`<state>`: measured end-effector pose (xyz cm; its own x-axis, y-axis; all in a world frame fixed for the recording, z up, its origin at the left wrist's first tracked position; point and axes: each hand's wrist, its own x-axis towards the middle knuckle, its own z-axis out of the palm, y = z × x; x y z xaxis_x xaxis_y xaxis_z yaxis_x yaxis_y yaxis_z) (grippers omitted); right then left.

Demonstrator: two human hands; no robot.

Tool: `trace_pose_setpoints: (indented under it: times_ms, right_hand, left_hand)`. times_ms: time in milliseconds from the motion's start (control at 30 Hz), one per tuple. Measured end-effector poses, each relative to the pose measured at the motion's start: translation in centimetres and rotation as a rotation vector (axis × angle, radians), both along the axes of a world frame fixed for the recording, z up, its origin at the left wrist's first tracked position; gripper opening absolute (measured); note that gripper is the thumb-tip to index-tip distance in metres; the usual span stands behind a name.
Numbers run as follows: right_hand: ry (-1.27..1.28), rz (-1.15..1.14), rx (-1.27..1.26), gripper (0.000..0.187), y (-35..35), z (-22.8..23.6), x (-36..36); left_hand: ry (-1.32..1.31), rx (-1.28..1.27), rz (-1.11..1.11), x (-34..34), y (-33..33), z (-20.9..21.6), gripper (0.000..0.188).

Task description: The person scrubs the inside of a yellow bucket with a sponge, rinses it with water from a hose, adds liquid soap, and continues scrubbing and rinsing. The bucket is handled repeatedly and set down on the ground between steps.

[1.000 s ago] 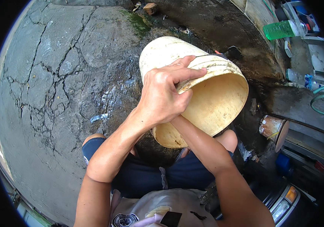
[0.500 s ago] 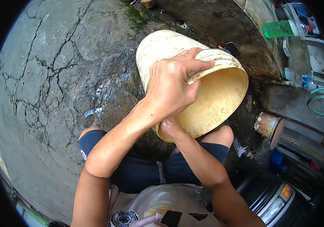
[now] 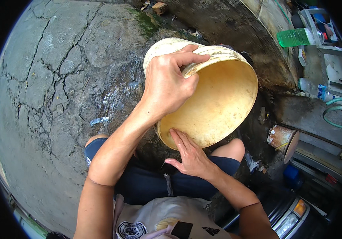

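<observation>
A cream plastic bucket (image 3: 222,99) is tipped on its side in front of me, its mouth facing me and to the right. Dirt marks its rim and outer wall. My left hand (image 3: 169,79) grips the rim at the upper left, fingers over the outside and thumb at the edge. At the lower lip of the mouth, my right hand (image 3: 189,155) lies with fingers stretched out, the fingertips against the inner wall and the thumb apart. The right hand looks wet. The bucket's base is turned away from view.
Cracked, wet concrete ground (image 3: 39,107) spreads to the left. At right stand a rusty paint-stained can (image 3: 280,139), a bottle of green liquid (image 3: 294,38), a green hose (image 3: 330,113) and a blue container (image 3: 292,175). A vehicle headlight (image 3: 292,221) shows at the lower right.
My right hand has come back out from inside the bucket, and its fingers now show at the lower lip. The bucket's mouth has turned more toward me; my left hand shifted slightly left with it.
</observation>
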<state>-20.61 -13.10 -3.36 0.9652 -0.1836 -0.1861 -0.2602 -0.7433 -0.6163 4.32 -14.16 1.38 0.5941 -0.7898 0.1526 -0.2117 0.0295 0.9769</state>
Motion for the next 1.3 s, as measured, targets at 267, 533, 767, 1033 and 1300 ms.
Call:
trace_pose_setpoints:
  times_ms: [267,533,767,1033,1300]
  right_hand:
    - [-0.445,-0.283,-0.154,0.051,1.3,-2.2,4.6]
    - [-0.667,-0.752,-0.025,0.021,0.9,-0.3,13.6]
    - [-0.757,-0.750,0.260,0.034,3.9,1.5,14.8]
    - [0.093,0.026,0.208,0.039,-2.3,-6.8,4.3]
    - [0.288,-0.219,-0.543,0.039,-18.5,-19.5,8.3]
  left_hand:
    - [-0.179,0.054,-0.137,1.5,1.2,0.8,0.070]
    - [-0.161,0.057,0.085,0.3,0.6,0.1,0.047]
    - [-0.346,-0.054,-0.006,1.9,2.1,1.5,0.045]
    - [-0.314,0.012,-0.186,0.2,2.5,2.5,0.031]
    - [-0.394,-0.015,-0.182,-2.9,3.3,2.1,0.032]
